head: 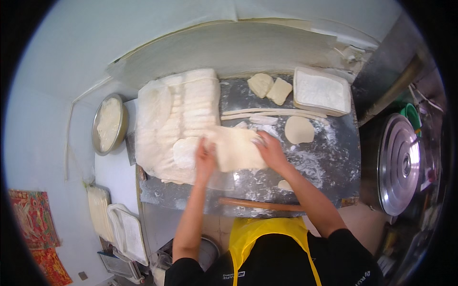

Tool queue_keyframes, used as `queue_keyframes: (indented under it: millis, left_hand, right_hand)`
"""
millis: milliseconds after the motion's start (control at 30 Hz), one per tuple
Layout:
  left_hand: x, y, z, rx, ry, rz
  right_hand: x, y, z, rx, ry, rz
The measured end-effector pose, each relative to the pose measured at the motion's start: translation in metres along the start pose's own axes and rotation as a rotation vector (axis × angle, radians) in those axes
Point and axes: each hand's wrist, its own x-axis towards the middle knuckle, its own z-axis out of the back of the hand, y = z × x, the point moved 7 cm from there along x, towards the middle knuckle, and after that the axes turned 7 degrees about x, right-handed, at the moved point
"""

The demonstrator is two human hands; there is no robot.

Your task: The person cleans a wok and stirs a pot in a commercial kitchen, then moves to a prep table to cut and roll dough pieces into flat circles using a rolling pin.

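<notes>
My left hand (205,155) and my right hand (265,144) grip opposite edges of a wide, flat sheet of dough (238,148) over the dark worktop. The left hand is blurred. Beside it a pale round piece (185,153) lies on rows of pale dough strips (198,96), partly under clear plastic. Beyond the sheet lie long thin dough strips (264,113) and two dough lumps (260,85). A flat dough round (299,129) lies right of my right hand, and a small dough piece (285,185) sits by my right forearm.
A wooden rolling pin (261,205) lies along the near edge of the floured worktop (336,157). A tub of white flour (322,89) stands at the back right. A metal bowl of dough (109,125) is at the left, and a large lidded metal pot (399,164) at the right.
</notes>
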Motion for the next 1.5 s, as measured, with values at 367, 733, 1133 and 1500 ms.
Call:
queue_keyframes:
  millis: [367,733,1133,1500]
  left_hand:
    - [0.024,-0.043,0.137,0.308,-0.444,-0.39]
    - [-0.187,-0.005,-0.107,0.47,0.756,-0.78]
    - [-0.199,0.001,-0.092,0.46,0.768,-0.82]
    - [-0.198,0.023,-0.046,0.672,0.644,-0.763]
  right_hand:
    - [0.018,-0.013,-0.049,-0.017,-0.09,0.033]
    - [-0.202,-0.076,0.077,-0.592,0.013,0.014]
    - [-0.17,-0.084,0.048,-0.937,-0.113,-0.141]
    - [-0.16,-0.104,0.032,-1.009,-0.127,-0.348]
